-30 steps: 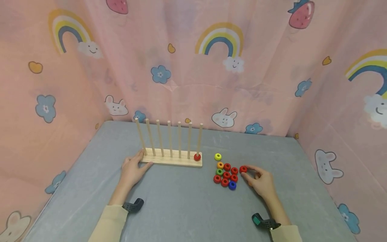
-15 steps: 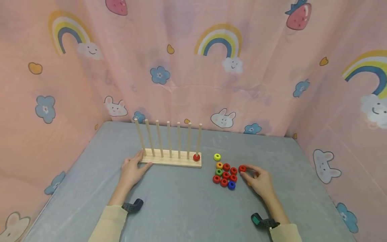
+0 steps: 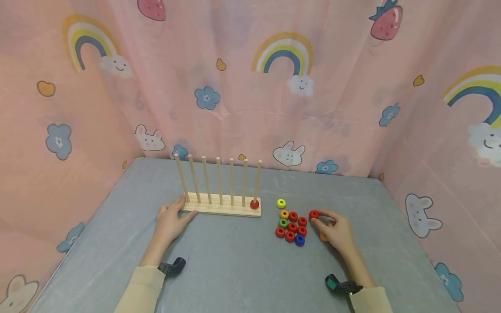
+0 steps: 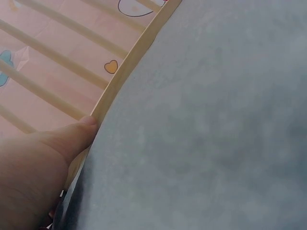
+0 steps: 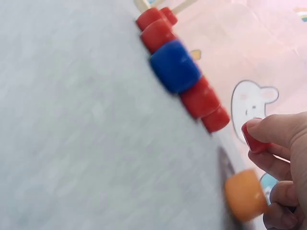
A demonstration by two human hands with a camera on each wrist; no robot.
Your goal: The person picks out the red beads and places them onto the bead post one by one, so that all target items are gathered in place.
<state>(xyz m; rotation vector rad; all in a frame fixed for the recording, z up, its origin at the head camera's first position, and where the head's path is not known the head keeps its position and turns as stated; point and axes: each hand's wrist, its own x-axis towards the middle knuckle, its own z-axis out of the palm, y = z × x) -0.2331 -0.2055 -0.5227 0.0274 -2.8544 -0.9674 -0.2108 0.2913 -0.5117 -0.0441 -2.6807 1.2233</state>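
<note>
The wooden peg rack (image 3: 221, 211) stood on the grey desk (image 3: 235, 269), its 7 pegs pointing up. The person's left hand (image 3: 170, 221) gripped the rack's left end, the thumb laid against the front edge of the base and the fingers around the end, partly out of sight. At the foot of the peg nearest the rack's right end sat a single red ring (image 3: 254, 207).

Well to the right of the rack, the person's right hand (image 3: 339, 232) pinched another ring, the held red ring (image 3: 313, 216), between thumb and fingers — raised off the desk and apart from the loose rings. Under that hand, farther from the rack, a second orange ring (image 3: 323, 237) lay partly covered.

Between the rack and the right hand was a close cluster: 6 red rings (image 3: 290, 239), plus an orange ring (image 3: 284, 217) and a green ring (image 3: 283, 225) on the side facing the rack, and a blue ring (image 3: 299, 243) at the near edge. A yellow ring (image 3: 281, 206) lay just beyond the cluster, near the rack's right end. Behind the rack hung pink cloth (image 3: 242, 126) printed with rainbows, flowers and rabbits.
</note>
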